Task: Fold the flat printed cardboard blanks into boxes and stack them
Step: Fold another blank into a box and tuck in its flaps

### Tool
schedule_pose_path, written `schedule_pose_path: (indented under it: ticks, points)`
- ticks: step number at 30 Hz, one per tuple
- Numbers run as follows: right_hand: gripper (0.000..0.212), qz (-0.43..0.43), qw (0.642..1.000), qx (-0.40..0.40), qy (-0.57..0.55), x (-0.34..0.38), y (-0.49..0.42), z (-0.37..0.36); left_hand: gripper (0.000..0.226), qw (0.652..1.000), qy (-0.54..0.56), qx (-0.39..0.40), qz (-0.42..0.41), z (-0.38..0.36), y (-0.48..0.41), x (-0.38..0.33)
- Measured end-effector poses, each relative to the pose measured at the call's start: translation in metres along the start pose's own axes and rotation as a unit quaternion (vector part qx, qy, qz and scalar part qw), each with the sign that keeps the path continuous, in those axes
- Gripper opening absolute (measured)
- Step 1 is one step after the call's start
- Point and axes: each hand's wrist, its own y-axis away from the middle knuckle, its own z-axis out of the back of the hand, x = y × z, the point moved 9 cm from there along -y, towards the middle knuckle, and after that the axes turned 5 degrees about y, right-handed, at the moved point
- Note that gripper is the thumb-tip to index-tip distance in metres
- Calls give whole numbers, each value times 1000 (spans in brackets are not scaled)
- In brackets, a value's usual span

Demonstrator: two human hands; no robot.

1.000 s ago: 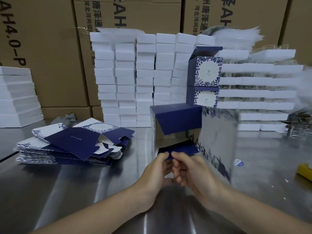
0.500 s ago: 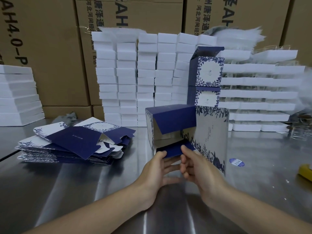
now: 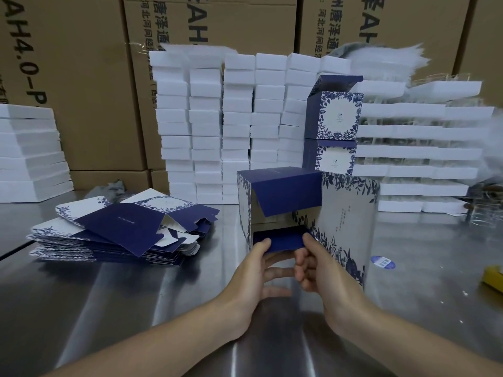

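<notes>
A shiny metal table [image 3: 109, 308] holds a messy pile of flat blanks [image 3: 119, 232] on the left. Behind stand tall rows of white foam blocks [image 3: 236, 126], with big brown cartons [image 3: 81, 77] at the back. Two finished boxes [image 3: 336, 126] sit stacked one on the other, just behind the half-made box [image 3: 345, 213]. That box stands in the middle of the table, its open end facing the person. The left hand [image 3: 253, 278] and the right hand [image 3: 324, 270] each pinch the dark blue bottom flap [image 3: 280, 240], thumbs on top, fingers curled under it.
</notes>
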Motion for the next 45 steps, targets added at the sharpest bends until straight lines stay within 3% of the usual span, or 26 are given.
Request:
schedule_pose_path:
  ticks: [6, 9, 11, 12, 15, 17, 20, 23, 26, 29, 34, 37, 41, 45]
  points:
    - [54, 73, 985, 106, 117, 9, -5, -17, 51, 1000, -6, 3, -1, 4, -3, -2]
    - [27, 98, 947, 165, 259, 9, -6, -21, 50, 1000, -1, -24, 6, 12, -7, -1]
    - [11, 107, 945, 107, 290, 13, -21, -2, 42, 999, -4, -47, 8, 20, -9, -3]
    - [15, 110, 950, 63, 286, 16, -28, 10, 37, 998, -3, -60, 5, 24, -10, -5]
    - [62, 178, 952, -53, 243, 41, -35, 38, 31, 993, -32, -109, -7, 39, -14, -11]
    - [87, 268, 933, -62, 232, 66, -34, 44, 35, 985, -102, -135, -47, 47, -16, -19]
    - [90, 328, 899, -28, 288, 88, -32, 34, 40, 967, -161, -157, -120, 52, -12, -34]
    - [82, 413, 834, -47, 363, 81, -18, 25, 37, 968, -96, -135, -186, 44, -6, -48]
    - [51, 429, 854, -52, 289, 80, -6, 27, 39, 952, -65, -115, -276, 36, 5, -68]
    - [42, 408, 872, -64, 264, 85, -5, 32, 33, 927, -91, -95, -350, 31, 15, -82]
    - [28, 398, 870, -51, 287, 77, -5, 26, 30, 921, -151, -38, -357, 20, 11, -74]
    - [29, 381, 869, -40, 313, 66, -8, 20, 28, 897, -229, -51, -374, 19, 13, -76]
    - [26, 378, 886, -42, 265, 63, -8, 20, 27, 902, -226, -76, -360, 30, 7, -79]
    - [53, 368, 898, -75, 228, 61, -11, 31, 38, 922, -154, -74, -348, 36, 6, -82]
